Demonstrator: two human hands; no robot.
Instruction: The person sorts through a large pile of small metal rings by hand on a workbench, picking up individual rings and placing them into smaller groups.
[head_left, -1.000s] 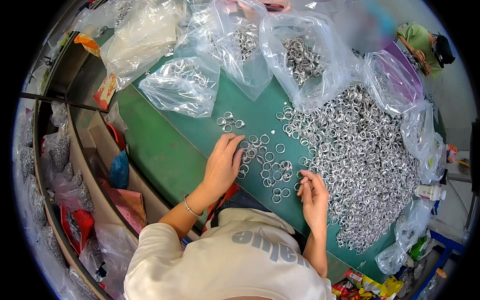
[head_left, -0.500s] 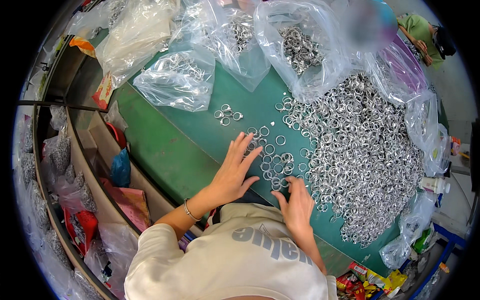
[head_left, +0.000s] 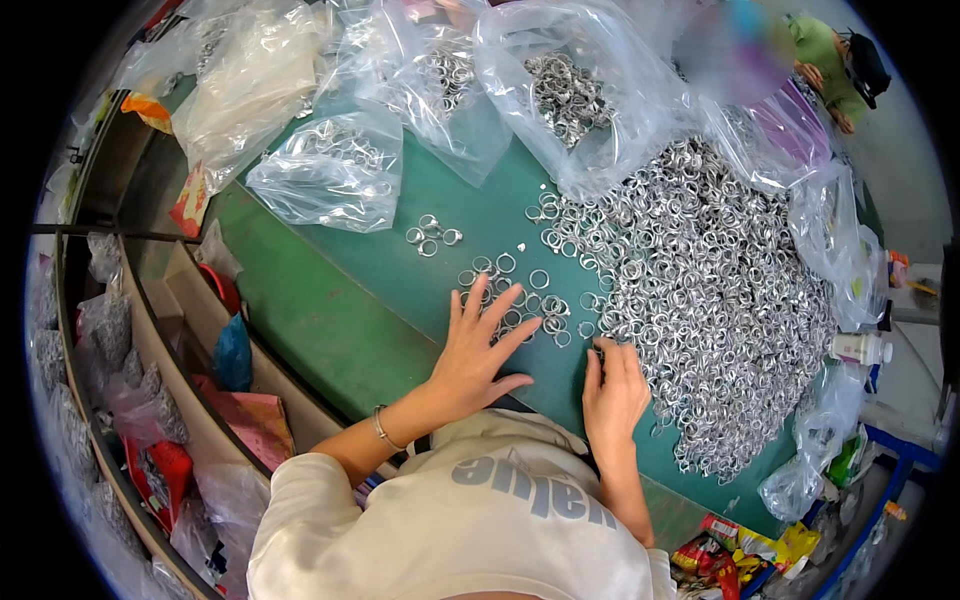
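A big heap of small silver metal rings (head_left: 715, 290) covers the right half of a green table (head_left: 330, 320). Loose rings (head_left: 520, 290) lie scattered between the heap and me. My left hand (head_left: 475, 350) lies flat on the table with fingers spread, its fingertips touching the scattered rings. My right hand (head_left: 612, 385) rests palm down at the near edge of the heap, fingers together and tips on the rings. A thin bracelet sits on my left wrist. Neither hand visibly grips anything.
Clear plastic bags (head_left: 335, 175) holding more rings stand along the far side, with one large open bag (head_left: 565, 85). Several separate rings (head_left: 432, 235) lie apart. Shelves (head_left: 150, 330) with bags and red packets run along the left. Another person (head_left: 835, 65) stands at the far right. A white bottle (head_left: 860, 348) lies right.
My left hand went from curled over the loose rings to flat with fingers spread. My right hand drew back toward me along the heap's near edge.
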